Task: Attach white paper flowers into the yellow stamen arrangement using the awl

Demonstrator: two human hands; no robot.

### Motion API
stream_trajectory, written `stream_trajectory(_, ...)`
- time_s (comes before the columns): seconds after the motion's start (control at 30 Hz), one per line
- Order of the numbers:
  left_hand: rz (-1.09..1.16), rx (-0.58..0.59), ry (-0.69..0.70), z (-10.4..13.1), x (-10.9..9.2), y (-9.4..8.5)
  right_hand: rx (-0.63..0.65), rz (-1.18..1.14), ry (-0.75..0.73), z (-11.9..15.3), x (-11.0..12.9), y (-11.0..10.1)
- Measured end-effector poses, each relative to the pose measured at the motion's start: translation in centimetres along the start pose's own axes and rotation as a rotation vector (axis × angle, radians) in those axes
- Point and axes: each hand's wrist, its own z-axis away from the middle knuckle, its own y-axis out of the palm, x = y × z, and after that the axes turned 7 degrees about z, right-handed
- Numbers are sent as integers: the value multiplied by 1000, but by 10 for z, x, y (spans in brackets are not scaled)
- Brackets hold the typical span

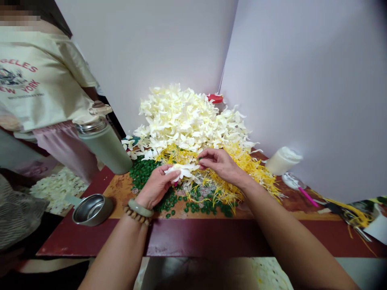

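My left hand (155, 185), with a pale bangle and a beaded bracelet at the wrist, pinches a white artificial flower (183, 170) with a yellowish centre. Just right of its petals is my right hand (218, 163), thumb and fingertips pressed together. A small dark green piece (200, 159) shows between those fingertips. Below and around the hands lie yellow-and-white stamen strands (237, 177) and small green plastic pieces (145, 173). Behind them rises a large heap of white petals (184, 117).
A pale green flask (105, 147) and a metal-lined cup (93, 209) stand on the left of the dark red table (205, 237). On the right are a white container (284, 160) and a pink stick (308, 196). A person (45, 84) stands at left; walls rise behind.
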Motion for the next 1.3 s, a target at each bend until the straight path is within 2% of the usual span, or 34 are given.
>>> stream_trajectory(0.17, -89, 142, -99, 7, 5, 9, -148, 127, -77, 2, 6, 1)
stream_trajectory(0.27, -106, 185, -122, 8, 8, 11, -113, 44, -58, 4, 12, 2)
stream_trajectory(0.4, -98, 180, -138, 6, 8, 8, -61, -73, -31, 4, 12, 2)
stream_trajectory(0.6, -113, 143, -122, 5, 4, 5, -93, -215, -33, 0, 6, -1)
stream_trajectory(0.87, -155, 179, -169, 10, 3, 14, -17, -150, -28, 4, 13, 5)
stream_trajectory(1.3, -181, 193, -160, 9, 3, 13, 9, -57, -72, 7, 13, 13)
